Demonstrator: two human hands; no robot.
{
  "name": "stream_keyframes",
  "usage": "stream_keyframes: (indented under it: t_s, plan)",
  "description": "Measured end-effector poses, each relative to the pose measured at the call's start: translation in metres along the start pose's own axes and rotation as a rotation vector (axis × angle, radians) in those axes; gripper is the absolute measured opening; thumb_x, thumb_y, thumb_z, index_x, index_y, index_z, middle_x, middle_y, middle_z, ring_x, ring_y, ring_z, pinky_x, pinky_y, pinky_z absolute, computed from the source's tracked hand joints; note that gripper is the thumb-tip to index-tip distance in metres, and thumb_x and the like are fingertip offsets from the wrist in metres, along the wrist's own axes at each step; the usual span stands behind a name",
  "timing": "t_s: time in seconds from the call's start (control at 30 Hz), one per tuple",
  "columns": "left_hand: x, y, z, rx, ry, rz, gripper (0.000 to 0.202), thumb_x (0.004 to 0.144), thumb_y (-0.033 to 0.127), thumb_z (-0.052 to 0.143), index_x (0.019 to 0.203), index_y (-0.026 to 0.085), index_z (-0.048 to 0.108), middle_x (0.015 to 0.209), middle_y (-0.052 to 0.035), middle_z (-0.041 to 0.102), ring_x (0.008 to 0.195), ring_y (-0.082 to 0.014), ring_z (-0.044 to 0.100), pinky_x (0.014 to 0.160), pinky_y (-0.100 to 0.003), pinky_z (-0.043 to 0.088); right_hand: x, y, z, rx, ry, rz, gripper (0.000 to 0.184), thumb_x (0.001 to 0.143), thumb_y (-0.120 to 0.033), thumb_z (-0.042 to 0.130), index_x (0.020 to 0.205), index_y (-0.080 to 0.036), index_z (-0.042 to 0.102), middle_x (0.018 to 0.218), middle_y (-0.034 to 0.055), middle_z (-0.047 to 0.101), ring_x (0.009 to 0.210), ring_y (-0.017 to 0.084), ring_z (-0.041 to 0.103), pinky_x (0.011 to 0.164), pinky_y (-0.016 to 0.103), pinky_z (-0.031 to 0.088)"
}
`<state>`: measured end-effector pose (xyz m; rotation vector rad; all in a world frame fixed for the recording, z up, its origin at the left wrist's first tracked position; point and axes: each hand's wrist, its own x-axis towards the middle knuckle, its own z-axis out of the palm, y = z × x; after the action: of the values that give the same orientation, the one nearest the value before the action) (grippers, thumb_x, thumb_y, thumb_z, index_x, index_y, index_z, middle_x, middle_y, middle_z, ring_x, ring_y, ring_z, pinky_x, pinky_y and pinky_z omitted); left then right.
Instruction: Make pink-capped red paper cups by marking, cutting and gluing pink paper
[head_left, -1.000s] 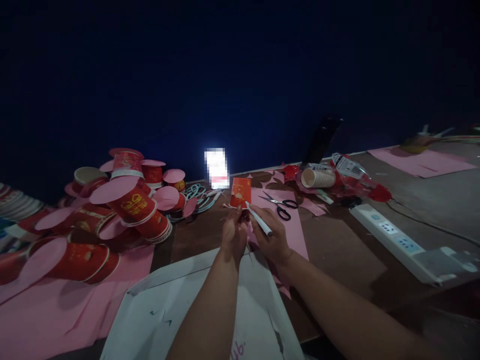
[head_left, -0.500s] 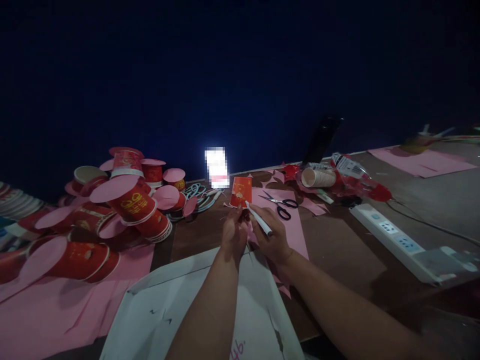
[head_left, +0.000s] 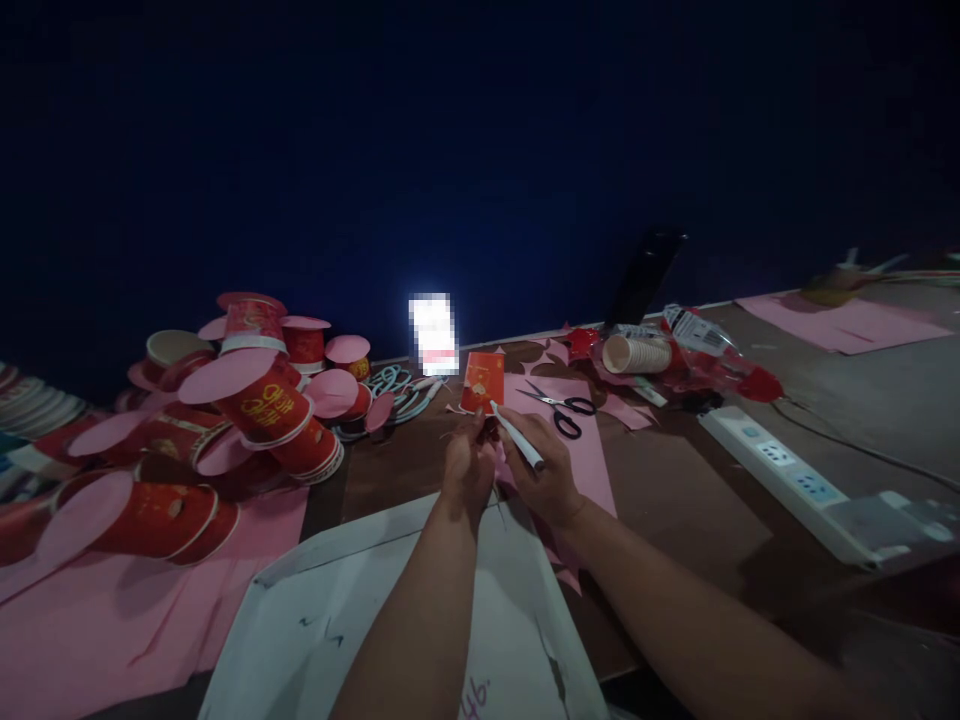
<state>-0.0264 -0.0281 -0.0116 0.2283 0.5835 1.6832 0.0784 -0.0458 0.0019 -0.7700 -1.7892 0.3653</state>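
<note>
In the head view, a red paper cup (head_left: 484, 380) with a gold print is held at the middle of the table. My left hand (head_left: 468, 462) grips its near end, fingers closed. A white pen (head_left: 520, 439) sits in my right hand (head_left: 546, 470), its tip close against the cup; whether it touches I cannot tell. Behind and right of that hand, open black-handled scissors (head_left: 561, 408) lie on a pink paper sheet (head_left: 596, 455). Below my forearms is a white board or box lid (head_left: 352, 590) with handwriting on it.
On the left, several red cups (head_left: 277, 405) with pink paper discs are heaped over pink sheets (head_left: 97, 640). A lit phone (head_left: 433, 335) stands at the back beside a coiled cable (head_left: 405, 395). To the right are nested cups (head_left: 637, 354), a dark phone (head_left: 646, 275) and a power strip (head_left: 787, 485).
</note>
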Motion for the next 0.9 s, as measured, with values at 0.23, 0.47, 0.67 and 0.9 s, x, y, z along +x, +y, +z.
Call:
stream_keyframes:
  t_s: [0.23, 0.47, 0.67, 0.9]
  plan:
    - [-0.0001, 0.0004, -0.0001, -0.006, -0.011, 0.007, 0.015, 0.068, 0.018, 0.074, 0.077, 0.013, 0.065, 0.077, -0.0012, 0.065, 0.077, -0.0102, 0.060, 0.083, -0.024, 0.043, -0.0001, 0.0001, 0.0004, 0.004, -0.009, 0.017, 0.040, 0.090, -0.017, 0.052, 0.129, -0.026, 0.055, 0.111, 0.0070, 0.066, 0.101, 0.020, 0.061, 0.090, 0.038, 0.052]
    - [0.0025, -0.0019, -0.0022, -0.001, -0.001, 0.022, 0.012, 0.068, 0.019, 0.074, 0.073, 0.014, 0.064, 0.075, -0.0001, 0.064, 0.074, -0.0094, 0.059, 0.082, -0.024, 0.043, -0.0010, 0.0013, 0.0006, -0.011, -0.015, 0.028, 0.040, 0.090, -0.019, 0.053, 0.129, -0.026, 0.055, 0.111, 0.0068, 0.067, 0.099, 0.021, 0.061, 0.089, 0.038, 0.053]
    - [-0.0032, 0.0022, 0.0028, 0.003, -0.004, 0.007, 0.014, 0.066, 0.019, 0.075, 0.073, 0.014, 0.064, 0.076, -0.0012, 0.065, 0.075, -0.0101, 0.060, 0.080, -0.023, 0.044, -0.0016, 0.0012, 0.0003, -0.010, -0.014, 0.035, 0.039, 0.090, -0.020, 0.052, 0.129, -0.026, 0.055, 0.112, 0.0072, 0.066, 0.100, 0.020, 0.062, 0.091, 0.039, 0.052]
    - [-0.0035, 0.0028, 0.0047, -0.033, 0.037, 0.019, 0.008, 0.068, 0.015, 0.071, 0.074, 0.013, 0.065, 0.071, -0.0007, 0.064, 0.070, -0.0096, 0.059, 0.078, -0.024, 0.045, -0.0010, -0.0012, 0.0004, 0.003, 0.017, 0.019, 0.039, 0.090, -0.019, 0.054, 0.128, -0.026, 0.056, 0.110, 0.0064, 0.067, 0.098, 0.020, 0.062, 0.089, 0.038, 0.053]
